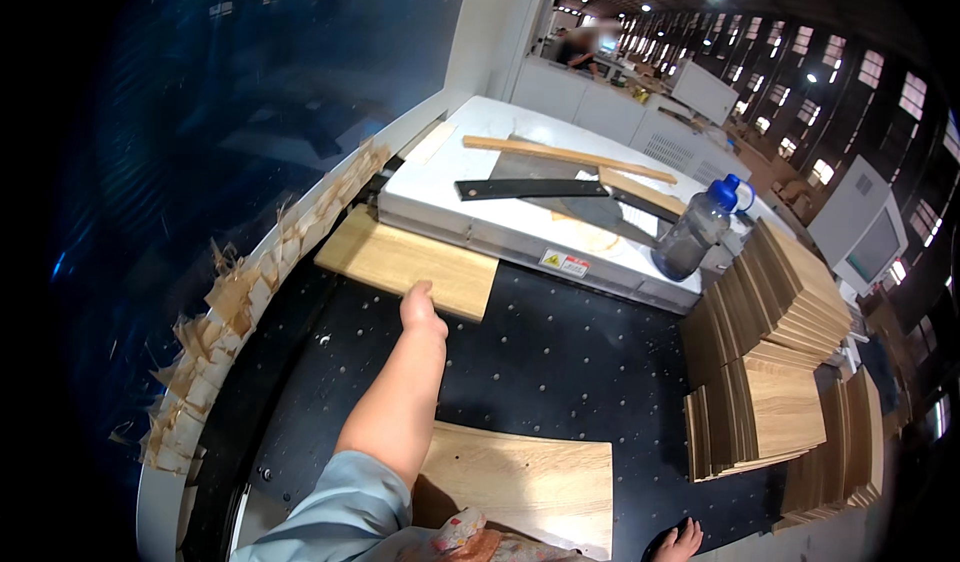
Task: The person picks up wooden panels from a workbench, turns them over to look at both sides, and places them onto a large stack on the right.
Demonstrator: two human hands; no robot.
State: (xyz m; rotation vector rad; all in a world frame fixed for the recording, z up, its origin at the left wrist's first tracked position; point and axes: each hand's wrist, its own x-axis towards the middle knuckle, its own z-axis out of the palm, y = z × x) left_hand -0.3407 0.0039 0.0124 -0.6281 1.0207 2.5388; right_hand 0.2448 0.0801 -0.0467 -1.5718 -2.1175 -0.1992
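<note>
My left arm reaches forward over the black studded table. My left hand (422,312) is closed at the near edge of a flat light wooden board (405,260), with one digit on its top; the other fingers are hidden. The board's far left end lies at the machine's opening. Close to my body lies a second, wider wooden board (540,477) with small holes, partly shaded and covered by my clothing. My right hand (680,542) is at the bottom edge, to the right of that board, fingers apart and holding nothing.
Stacks of wooden boards (785,402) stand on the right. A white ledge (420,187) at the back holds wood strips, a black bar (530,190) and a blue-capped bottle (695,232). Torn tan tape (235,297) lines the machine's edge on the left. A monitor (875,242) stands far right.
</note>
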